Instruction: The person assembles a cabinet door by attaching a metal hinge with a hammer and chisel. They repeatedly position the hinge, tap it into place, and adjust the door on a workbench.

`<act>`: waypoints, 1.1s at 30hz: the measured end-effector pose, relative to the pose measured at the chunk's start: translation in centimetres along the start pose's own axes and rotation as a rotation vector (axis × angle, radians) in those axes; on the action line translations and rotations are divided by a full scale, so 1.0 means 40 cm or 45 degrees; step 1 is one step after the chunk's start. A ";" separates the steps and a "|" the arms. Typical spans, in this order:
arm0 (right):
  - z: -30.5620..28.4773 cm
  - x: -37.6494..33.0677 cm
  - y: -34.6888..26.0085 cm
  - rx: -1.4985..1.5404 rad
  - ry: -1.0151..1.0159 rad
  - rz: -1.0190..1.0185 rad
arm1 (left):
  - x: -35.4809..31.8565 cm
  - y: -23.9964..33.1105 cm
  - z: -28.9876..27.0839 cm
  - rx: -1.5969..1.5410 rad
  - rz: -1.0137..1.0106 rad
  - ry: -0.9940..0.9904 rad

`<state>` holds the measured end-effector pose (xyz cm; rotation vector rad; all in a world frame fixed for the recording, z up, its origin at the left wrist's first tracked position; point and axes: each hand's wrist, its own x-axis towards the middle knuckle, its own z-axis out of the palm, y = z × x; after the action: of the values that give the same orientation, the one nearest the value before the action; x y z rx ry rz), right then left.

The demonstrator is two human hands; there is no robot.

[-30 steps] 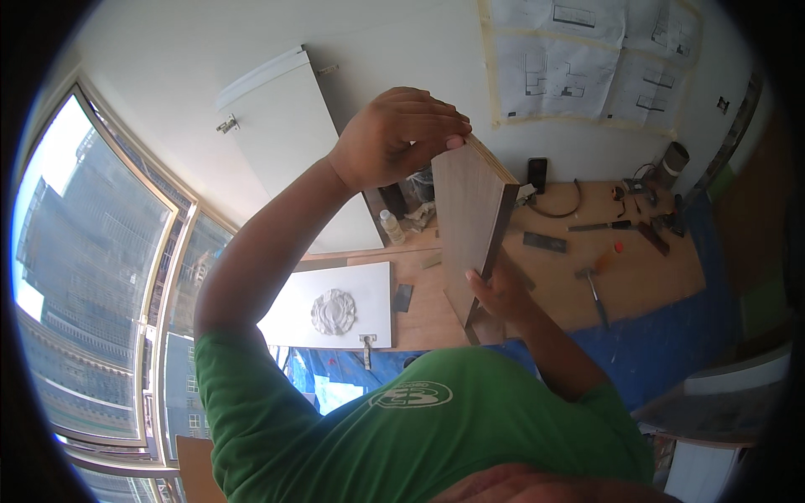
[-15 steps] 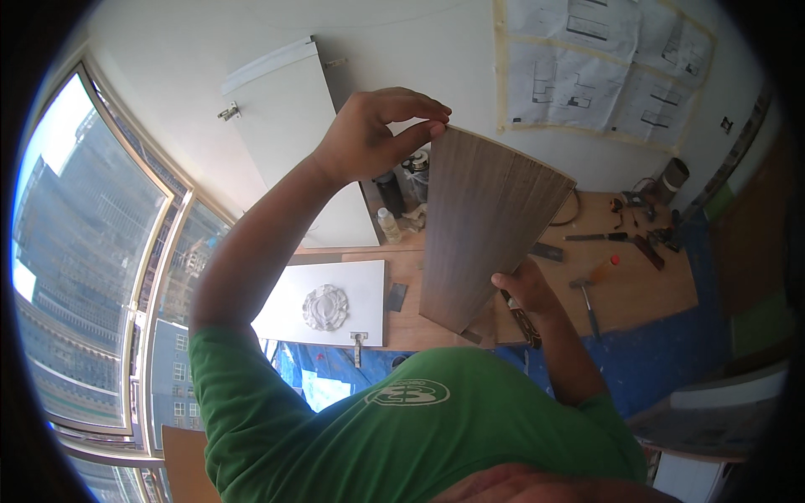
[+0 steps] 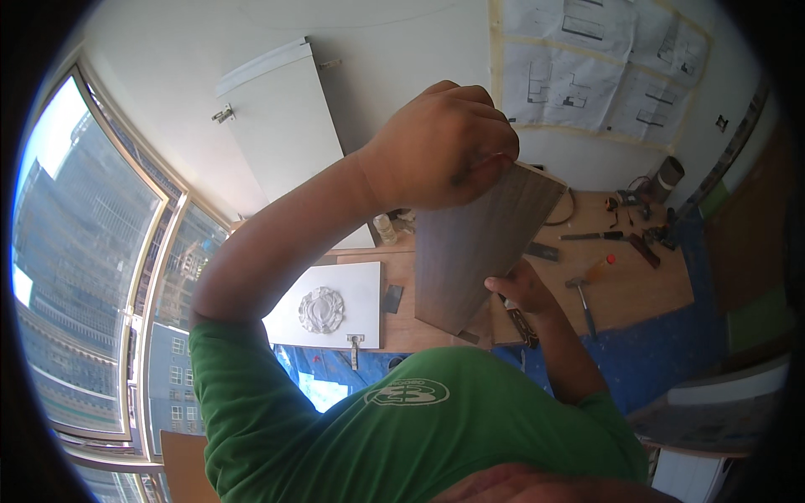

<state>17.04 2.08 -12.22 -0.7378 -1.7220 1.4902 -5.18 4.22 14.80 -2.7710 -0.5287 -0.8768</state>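
A wood-grain board (image 3: 474,243) stands tilted upright in front of me. At its upper edge my left hand (image 3: 453,147) is closed, knuckles up, with the thumb against the edge; its curled fingers and that stretch of edge are partly hidden. My right hand (image 3: 521,289) grips the board's right side lower down, thumb on the face and the other fingers out of sight behind. Just under the right hand shows a utility knife (image 3: 521,325) with a dark and orange handle; whether the fingers also hold it, I cannot tell.
The wooden worktop (image 3: 637,289) carries a hammer (image 3: 580,306), a power drill (image 3: 635,201) and other tools at right. A white panel (image 3: 365,289) with a hinge and a round ornament (image 3: 322,310) lies left. A tall white door (image 3: 289,117) leans on the wall.
My left hand has slid rightward along the board's upper edge and turned from a pinch at the corner to a closed fist. The right hand and the board stay nearly in place.
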 end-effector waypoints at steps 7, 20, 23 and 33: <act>0.008 -0.010 -0.023 0.013 0.012 -0.011 | 0.000 0.014 0.010 -0.006 -0.006 0.034; 0.032 0.023 -0.050 -0.166 -0.073 -0.004 | -0.136 -0.007 -0.107 -0.207 -0.151 0.532; 0.018 0.009 -0.027 -0.142 -0.009 0.010 | -0.122 0.020 -0.088 0.203 -0.240 0.136; 0.049 0.042 0.005 -0.189 -0.011 -0.148 | -0.148 0.004 -0.050 0.264 -0.668 -0.579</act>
<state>14.48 2.36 -12.29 -0.6951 -1.8649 1.2997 -10.68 1.87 12.93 -2.6642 -1.3782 -0.2245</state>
